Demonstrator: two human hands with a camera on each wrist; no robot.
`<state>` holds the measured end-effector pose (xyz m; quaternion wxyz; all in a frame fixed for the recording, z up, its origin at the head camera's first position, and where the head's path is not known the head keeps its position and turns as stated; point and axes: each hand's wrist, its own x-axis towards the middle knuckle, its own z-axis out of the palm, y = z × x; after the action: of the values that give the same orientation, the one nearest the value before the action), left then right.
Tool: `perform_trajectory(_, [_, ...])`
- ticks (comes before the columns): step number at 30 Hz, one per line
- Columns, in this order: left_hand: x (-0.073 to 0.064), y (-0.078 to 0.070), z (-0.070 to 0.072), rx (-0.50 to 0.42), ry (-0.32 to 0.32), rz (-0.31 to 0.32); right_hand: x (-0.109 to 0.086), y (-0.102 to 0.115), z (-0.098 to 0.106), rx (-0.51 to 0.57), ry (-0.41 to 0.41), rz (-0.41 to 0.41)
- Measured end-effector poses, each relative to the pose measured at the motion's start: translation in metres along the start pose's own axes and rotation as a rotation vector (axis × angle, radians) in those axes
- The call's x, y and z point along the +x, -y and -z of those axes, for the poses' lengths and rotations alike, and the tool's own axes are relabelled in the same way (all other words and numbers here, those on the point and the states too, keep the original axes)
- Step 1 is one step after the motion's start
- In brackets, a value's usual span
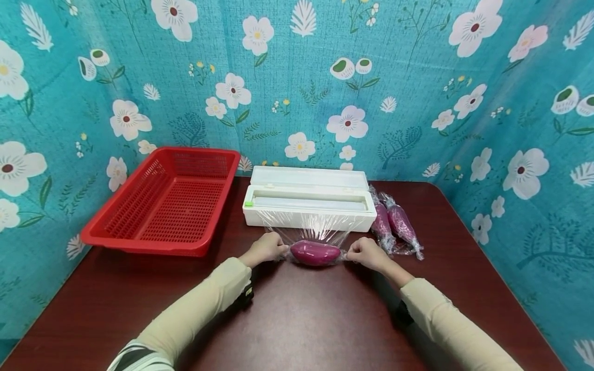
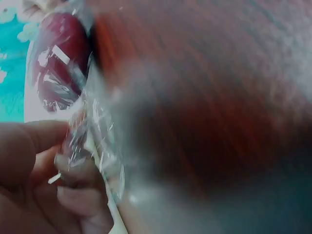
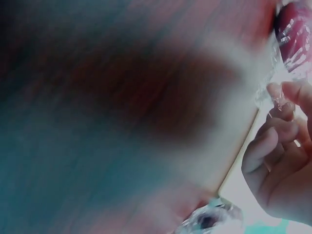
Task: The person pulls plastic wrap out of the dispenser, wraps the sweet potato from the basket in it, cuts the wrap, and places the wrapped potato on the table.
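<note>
A glossy purple oblong piece, shaped like a sweet potato (image 1: 315, 253), lies wrapped in clear plastic wrap (image 1: 320, 226) near the table's middle. The film stretches from it back to the white wrap dispenser box (image 1: 306, 220), whose lid stands raised. My left hand (image 1: 266, 248) pinches the gathered film at the left end. At the opposite end, my right hand (image 1: 366, 252) pinches the film between thumb and forefinger. In the left wrist view, crumpled wrap bunches among the fingers (image 2: 80, 168). The right wrist view shows only part of the purple piece (image 3: 295, 36).
Two more film-wrapped purple pieces (image 1: 402, 222) lie right of the box, their ends twisted. A red plastic basket (image 1: 213, 234) stands at the left of the dark wooden table (image 1: 306, 319). Behind hangs a blue flowered curtain (image 1: 287, 67).
</note>
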<state>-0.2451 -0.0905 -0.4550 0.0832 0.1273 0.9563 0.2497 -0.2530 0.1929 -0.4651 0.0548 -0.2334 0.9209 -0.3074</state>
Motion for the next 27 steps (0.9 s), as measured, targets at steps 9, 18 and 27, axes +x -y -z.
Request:
perform_trajectory(9, [-0.002,-0.010,-0.005,0.073,-0.164,0.036,0.009,0.013,-0.006,-0.181,-0.102,0.055])
perform_trajectory(18, [-0.002,-0.008,-0.015,0.024,-0.341,-0.177,0.008,0.016,-0.006,-0.171,-0.148,0.068])
perform_trajectory(27, [-0.003,-0.015,-0.012,-0.124,-0.252,-0.162,0.002,0.016,-0.009,-0.184,-0.075,0.061])
